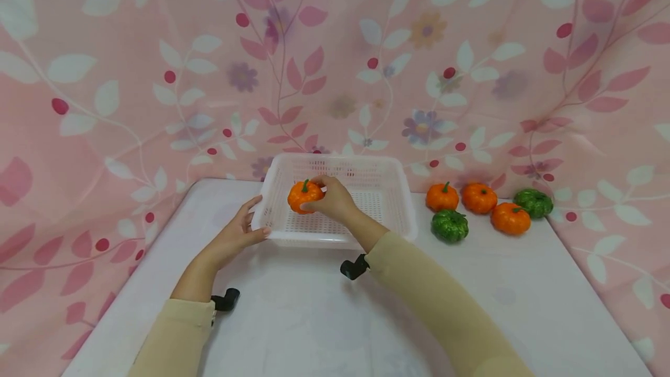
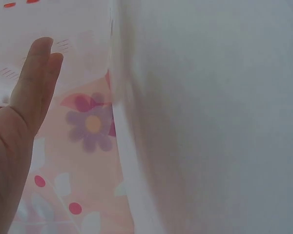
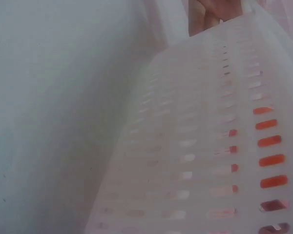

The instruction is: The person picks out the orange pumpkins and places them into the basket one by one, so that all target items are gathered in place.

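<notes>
A white plastic basket (image 1: 335,238) with slotted walls stands against the back of the table. Over its left part, my right hand (image 1: 335,199) grips a small orange pumpkin (image 1: 303,195) with a green stem; whether the pumpkin touches the basket floor I cannot tell. My left hand (image 1: 242,230) is at the basket's left front corner, thumb on the front rim and fingers along the left side. In the left wrist view, two fingers (image 2: 35,80) of that hand look straight. Orange shows through slots of the basket wall (image 3: 195,161) in the right wrist view.
Right of the basket sit several more pumpkins: orange ones (image 1: 442,197) (image 1: 478,198) (image 1: 510,219) and green ones (image 1: 449,226) (image 1: 533,203). The table (image 1: 293,319) has a white cover. Floral pink cloth (image 1: 335,74) hangs behind it. Black wrist devices (image 1: 354,267) (image 1: 226,299) are on both arms.
</notes>
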Available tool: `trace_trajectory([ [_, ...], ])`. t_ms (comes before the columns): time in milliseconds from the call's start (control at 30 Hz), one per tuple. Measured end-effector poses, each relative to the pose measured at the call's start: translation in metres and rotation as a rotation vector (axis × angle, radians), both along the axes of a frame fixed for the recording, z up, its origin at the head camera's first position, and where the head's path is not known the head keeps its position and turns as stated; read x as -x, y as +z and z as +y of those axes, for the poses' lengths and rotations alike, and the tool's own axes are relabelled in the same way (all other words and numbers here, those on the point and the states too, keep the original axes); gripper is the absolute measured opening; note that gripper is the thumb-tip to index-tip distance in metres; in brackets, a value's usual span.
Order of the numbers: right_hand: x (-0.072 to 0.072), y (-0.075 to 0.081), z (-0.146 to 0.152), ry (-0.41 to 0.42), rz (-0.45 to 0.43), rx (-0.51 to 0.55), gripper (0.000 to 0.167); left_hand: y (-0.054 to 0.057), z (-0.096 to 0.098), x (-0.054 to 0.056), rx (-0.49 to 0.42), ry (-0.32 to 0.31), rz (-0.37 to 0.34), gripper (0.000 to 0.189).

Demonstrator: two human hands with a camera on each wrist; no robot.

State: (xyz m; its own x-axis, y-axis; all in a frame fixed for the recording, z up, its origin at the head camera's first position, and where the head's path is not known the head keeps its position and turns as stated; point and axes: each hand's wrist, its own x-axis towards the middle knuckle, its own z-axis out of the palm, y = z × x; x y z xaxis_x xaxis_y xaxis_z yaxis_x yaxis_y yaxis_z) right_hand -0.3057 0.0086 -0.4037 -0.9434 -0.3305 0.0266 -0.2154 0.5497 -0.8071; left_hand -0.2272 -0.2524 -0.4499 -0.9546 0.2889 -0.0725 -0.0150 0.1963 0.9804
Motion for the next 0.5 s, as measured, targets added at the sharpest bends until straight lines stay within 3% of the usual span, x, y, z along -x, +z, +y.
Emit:
trace_trajectory([
  [267,0.002,-0.003,-0.014,0.072,-0.044,-0.1,0.063,0.0,0.0,0.0,-0.018,-0.001,0.0,0.091],
  [500,0.008,-0.016,-0.021,0.092,-0.074,-0.182,0.058,0.0,0.0,-0.001,-0.002,0.0,0.0,0.091],
])
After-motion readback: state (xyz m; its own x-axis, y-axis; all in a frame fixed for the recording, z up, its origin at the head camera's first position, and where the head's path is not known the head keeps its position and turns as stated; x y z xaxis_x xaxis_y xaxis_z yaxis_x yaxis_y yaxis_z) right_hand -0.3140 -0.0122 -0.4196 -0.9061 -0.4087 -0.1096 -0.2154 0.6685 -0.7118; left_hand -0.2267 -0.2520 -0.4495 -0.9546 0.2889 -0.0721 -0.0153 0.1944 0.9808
